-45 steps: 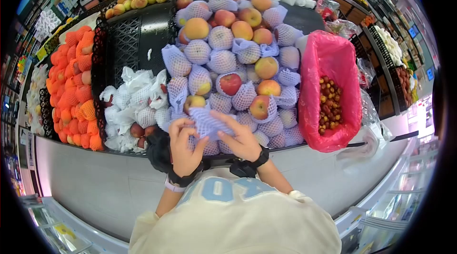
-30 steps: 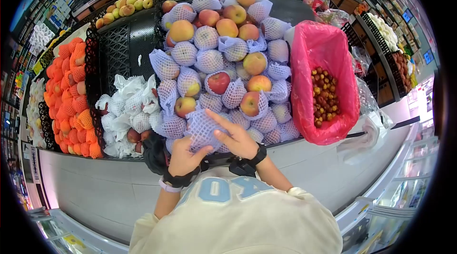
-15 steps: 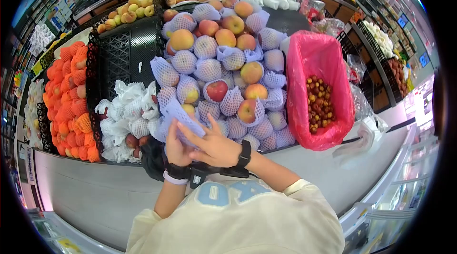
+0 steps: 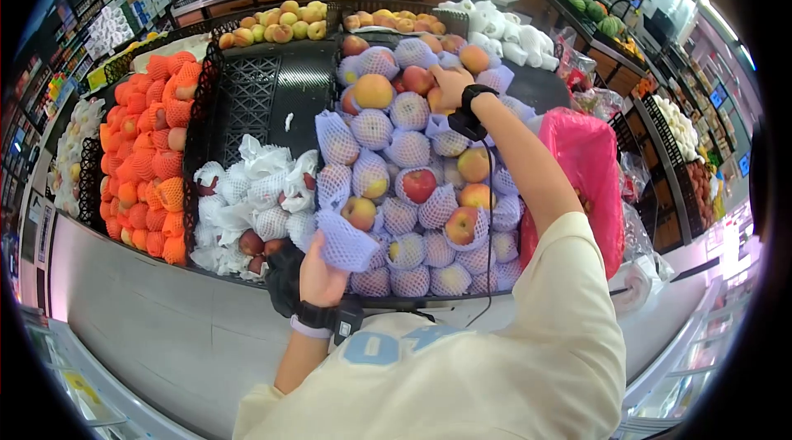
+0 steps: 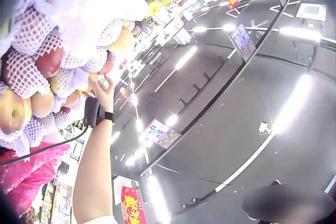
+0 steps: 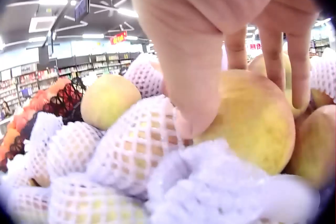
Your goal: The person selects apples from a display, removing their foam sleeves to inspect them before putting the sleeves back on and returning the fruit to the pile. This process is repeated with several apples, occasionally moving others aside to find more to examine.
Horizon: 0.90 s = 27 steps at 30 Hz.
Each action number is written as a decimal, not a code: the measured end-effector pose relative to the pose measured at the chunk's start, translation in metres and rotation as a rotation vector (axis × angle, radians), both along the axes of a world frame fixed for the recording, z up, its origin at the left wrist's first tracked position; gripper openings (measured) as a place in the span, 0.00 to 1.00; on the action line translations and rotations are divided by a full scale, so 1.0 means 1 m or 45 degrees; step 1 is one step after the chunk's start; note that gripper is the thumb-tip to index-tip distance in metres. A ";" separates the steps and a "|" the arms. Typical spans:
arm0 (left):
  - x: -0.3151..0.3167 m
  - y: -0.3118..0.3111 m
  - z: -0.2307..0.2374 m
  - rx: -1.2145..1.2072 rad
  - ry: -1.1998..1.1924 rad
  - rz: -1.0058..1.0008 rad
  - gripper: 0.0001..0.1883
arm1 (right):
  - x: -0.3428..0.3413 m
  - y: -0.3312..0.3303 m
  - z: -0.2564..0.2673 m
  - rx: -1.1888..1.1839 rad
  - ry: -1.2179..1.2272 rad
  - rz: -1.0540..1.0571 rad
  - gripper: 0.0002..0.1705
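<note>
My left hand [image 4: 322, 277] holds a purple foam net sleeve [image 4: 346, 244] upright at the front edge of the apple pile, thumb against its side. The sleeve looks limp and flat. Farther back, my right hand [image 4: 451, 87] reaches over the pile. Its thumb [image 6: 191, 92] and fingers are spread round a bare yellow apple [image 6: 252, 119], seen close up in the right wrist view. Beside the thumb sits an apple in a foam net [image 6: 139, 145]. The left wrist view shows the right hand [image 5: 104, 92] at the far side of the pile, but not the left hand's grip.
Orange-netted fruit [image 4: 148, 160] fills a crate at the left. White-wrapped fruit [image 4: 256, 209] lies between it and the apples. A pink-lined bin [image 4: 582, 151] stands at the right. A cable [image 4: 490, 234] hangs from the right wrist across the apples.
Both hands were working at the foam net sleeve together. The right hand has let go of it and moved forward to an apple at the back; the left hand keeps the sleeve.
</note>
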State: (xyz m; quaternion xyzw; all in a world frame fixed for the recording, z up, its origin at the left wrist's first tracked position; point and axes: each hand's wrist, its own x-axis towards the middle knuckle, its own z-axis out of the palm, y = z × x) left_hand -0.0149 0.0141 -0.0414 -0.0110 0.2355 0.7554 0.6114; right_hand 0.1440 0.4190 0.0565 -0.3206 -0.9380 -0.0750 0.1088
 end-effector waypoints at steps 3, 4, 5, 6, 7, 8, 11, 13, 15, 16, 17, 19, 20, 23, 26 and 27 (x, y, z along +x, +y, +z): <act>0.001 -0.007 0.005 -0.058 0.092 0.120 0.22 | -0.012 -0.022 0.020 -0.281 -0.247 -0.261 0.45; 0.002 -0.009 0.010 -0.065 0.089 0.122 0.22 | -0.012 -0.023 0.016 -0.287 -0.250 -0.258 0.45; 0.003 -0.009 0.016 -0.084 0.092 0.125 0.22 | -0.011 -0.025 0.009 -0.339 -0.167 -0.257 0.45; 0.004 -0.009 0.019 -0.103 0.093 0.128 0.22 | -0.009 -0.028 0.005 -0.388 -0.084 -0.256 0.45; 0.005 -0.009 0.018 -0.106 0.085 0.132 0.22 | -0.007 -0.032 0.004 -0.360 -0.001 -0.251 0.44; 0.006 -0.009 0.018 -0.099 0.111 0.121 0.22 | -0.004 -0.030 0.003 -0.361 -0.007 -0.247 0.44; 0.000 -0.008 0.006 -0.050 0.129 0.055 0.23 | 0.016 0.003 -0.019 -0.181 0.288 0.012 0.37; -0.002 -0.004 0.000 -0.016 0.111 -0.003 0.23 | 0.032 -0.016 0.012 -0.563 0.481 -0.067 0.41; -0.002 0.003 0.002 0.042 0.060 -0.069 0.21 | 0.051 -0.026 0.018 -0.762 0.747 -0.047 0.45; -0.002 0.005 0.004 0.017 0.056 -0.060 0.21 | 0.055 -0.029 0.018 -0.746 0.915 0.099 0.47; -0.003 0.009 0.008 0.010 0.029 -0.109 0.20 | 0.066 -0.039 0.013 -1.088 1.159 0.132 0.43; 0.000 0.018 0.013 0.003 -0.018 -0.161 0.19 | 0.074 -0.114 0.033 -1.604 1.570 0.215 0.37; 0.000 0.021 0.014 -0.014 -0.020 -0.157 0.19 | 0.077 -0.144 0.029 -1.770 1.745 0.272 0.34; 0.008 0.030 0.026 -0.078 -0.011 -0.170 0.18 | 0.080 -0.238 0.005 -2.334 2.249 0.179 0.33; 0.021 0.037 0.028 -0.105 0.118 -0.101 0.19 | 0.070 -0.305 -0.024 -2.405 2.392 0.120 0.31; 0.026 0.038 0.030 -0.118 0.119 -0.113 0.19 | 0.067 -0.314 -0.033 -2.187 2.212 0.244 0.31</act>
